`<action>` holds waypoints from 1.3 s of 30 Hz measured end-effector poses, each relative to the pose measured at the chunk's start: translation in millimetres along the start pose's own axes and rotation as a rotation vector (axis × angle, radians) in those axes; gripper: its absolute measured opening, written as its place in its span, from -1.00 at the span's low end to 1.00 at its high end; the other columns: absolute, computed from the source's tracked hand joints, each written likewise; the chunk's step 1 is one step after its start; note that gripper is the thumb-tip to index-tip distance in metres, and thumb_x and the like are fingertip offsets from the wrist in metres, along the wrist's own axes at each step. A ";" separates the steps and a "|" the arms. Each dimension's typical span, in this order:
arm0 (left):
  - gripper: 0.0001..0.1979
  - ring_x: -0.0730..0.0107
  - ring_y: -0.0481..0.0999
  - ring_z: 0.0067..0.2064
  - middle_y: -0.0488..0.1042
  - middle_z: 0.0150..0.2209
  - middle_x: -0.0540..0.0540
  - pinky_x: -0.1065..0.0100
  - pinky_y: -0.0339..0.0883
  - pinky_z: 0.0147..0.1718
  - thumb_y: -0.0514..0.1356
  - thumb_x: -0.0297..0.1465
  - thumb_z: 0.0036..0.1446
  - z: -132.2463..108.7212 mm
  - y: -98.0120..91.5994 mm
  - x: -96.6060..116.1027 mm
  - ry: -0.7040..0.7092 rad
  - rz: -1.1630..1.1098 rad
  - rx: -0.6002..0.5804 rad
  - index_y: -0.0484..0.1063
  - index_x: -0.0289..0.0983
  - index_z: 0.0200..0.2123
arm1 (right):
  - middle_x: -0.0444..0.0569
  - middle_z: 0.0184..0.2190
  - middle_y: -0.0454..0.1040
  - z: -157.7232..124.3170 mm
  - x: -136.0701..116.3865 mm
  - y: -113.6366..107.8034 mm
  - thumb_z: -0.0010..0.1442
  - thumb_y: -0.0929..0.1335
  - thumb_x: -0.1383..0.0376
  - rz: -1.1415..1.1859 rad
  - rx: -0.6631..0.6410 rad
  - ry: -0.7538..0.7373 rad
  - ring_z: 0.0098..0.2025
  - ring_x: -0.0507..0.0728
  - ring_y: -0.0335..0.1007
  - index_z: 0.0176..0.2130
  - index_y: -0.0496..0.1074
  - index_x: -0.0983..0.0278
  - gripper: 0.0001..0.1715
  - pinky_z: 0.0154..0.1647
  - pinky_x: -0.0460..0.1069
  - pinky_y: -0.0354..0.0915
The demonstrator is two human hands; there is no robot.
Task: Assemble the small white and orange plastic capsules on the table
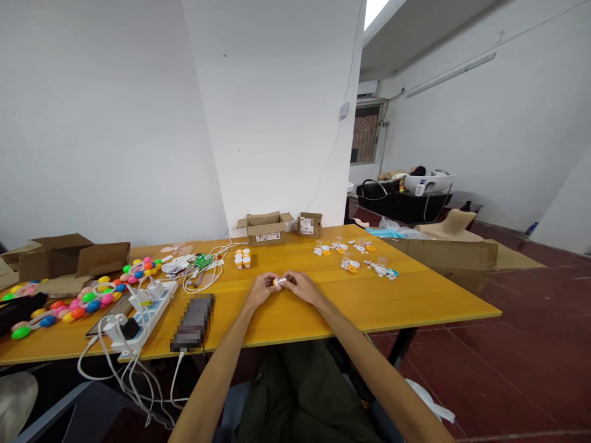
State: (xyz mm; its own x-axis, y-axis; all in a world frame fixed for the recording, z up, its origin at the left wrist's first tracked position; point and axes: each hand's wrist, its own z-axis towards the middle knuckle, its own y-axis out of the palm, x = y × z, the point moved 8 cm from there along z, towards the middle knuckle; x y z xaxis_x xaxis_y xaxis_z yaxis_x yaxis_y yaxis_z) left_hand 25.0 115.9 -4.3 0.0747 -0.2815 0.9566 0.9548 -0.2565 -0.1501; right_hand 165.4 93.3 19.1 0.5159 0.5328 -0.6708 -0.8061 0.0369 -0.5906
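Near the front of the table [258, 332], my left hand [262, 289] and my right hand [299, 287] meet around a small white-and-orange cylinder [279, 282]. Fingers of both hands are closed on its two ends, and they hide part of it. It lies roughly sideways, just above the tabletop. A tight cluster of small white-and-orange containers [242, 258] stands beyond my left hand. To the right of my right hand lie loose groups of small parts: white discs [381, 269], orange rings [353, 269], clear cups [360, 263] and a blue ring [392, 274].
An open cardboard box [265, 231] and a smaller box [309, 225] stand at the back by the wall. Leftward are a phone [192, 323], a power strip [154, 314] with tangled white cables, a green circuit board [203, 261] and strings of coloured balls [92, 304].
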 end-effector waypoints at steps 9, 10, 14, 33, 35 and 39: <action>-0.70 0.26 0.61 -0.21 0.63 -0.31 -0.06 0.22 0.45 -0.07 0.46 -0.46 -0.23 0.3 0.4 -0.4 -0.007 0.003 0.003 0.53 -0.28 -0.34 | -0.11 -0.42 0.54 -0.6 2.8 0.0 0.16 0.41 0.09 -0.048 -0.014 0.062 -0.38 0.11 0.42 -0.26 0.49 0.21 -0.75 -0.37 -0.07 0.20; -0.70 0.26 0.61 -0.21 0.63 -0.31 -0.06 0.22 0.45 -0.07 0.46 -0.45 -0.22 0.3 0.4 -0.4 -0.004 0.003 0.002 0.53 -0.28 -0.34 | -0.13 -0.41 0.54 -1.0 2.2 0.1 0.13 0.43 0.11 -0.039 -0.019 0.067 -0.39 0.10 0.41 -0.20 0.48 0.20 -0.73 -0.37 -0.07 0.20; -0.69 0.25 0.61 -0.20 0.63 -0.30 -0.07 0.23 0.45 -0.08 0.47 -0.45 -0.23 0.9 0.1 -0.7 0.003 0.006 -0.002 0.53 -0.28 -0.33 | -0.16 -0.42 0.52 -2.3 -2.5 -0.4 0.12 0.43 0.17 -0.040 -0.039 0.061 -0.40 0.09 0.40 -0.20 0.45 0.18 -0.77 -0.37 -0.07 0.19; -0.69 0.26 0.61 -0.20 0.64 -0.29 -0.08 0.22 0.45 -0.06 0.47 -0.45 -0.22 1.7 -0.5 -1.2 0.021 -0.004 -0.016 0.54 -0.27 -0.32 | -0.08 -0.34 0.51 1.1 -0.7 -0.7 0.18 0.39 0.13 -0.060 0.019 -0.021 -0.32 0.10 0.39 -0.34 0.44 0.21 -0.80 -0.29 -0.04 0.25; -0.69 0.26 0.61 -0.19 0.64 -0.29 -0.08 0.22 0.45 -0.06 0.46 -0.45 -0.22 1.7 -0.1 -2.2 0.018 -0.013 -0.020 0.54 -0.28 -0.32 | -0.07 -0.37 0.50 1.6 0.4 -1.1 0.22 0.36 0.10 -0.077 0.029 -0.020 -0.31 0.12 0.39 -0.39 0.42 0.21 -0.74 -0.29 -0.04 0.25; -0.68 0.24 0.61 -0.18 0.64 -0.28 -0.09 0.23 0.46 -0.07 0.47 -0.43 -0.22 1.7 0.5 -2.6 0.012 -0.012 -0.025 0.55 -0.27 -0.31 | -0.09 -0.35 0.50 0.9 1.7 -0.6 0.18 0.39 0.10 -0.056 0.028 -0.008 -0.35 0.10 0.38 -0.32 0.44 0.20 -0.78 -0.31 -0.04 0.26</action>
State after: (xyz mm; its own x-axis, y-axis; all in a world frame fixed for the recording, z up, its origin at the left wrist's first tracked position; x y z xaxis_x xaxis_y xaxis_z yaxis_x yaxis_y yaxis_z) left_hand 25.8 118.1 -6.5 0.0594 -0.2895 0.9553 0.9483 -0.2826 -0.1446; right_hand 166.5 95.0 18.7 0.5584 0.5359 -0.6332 -0.7836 0.0902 -0.6146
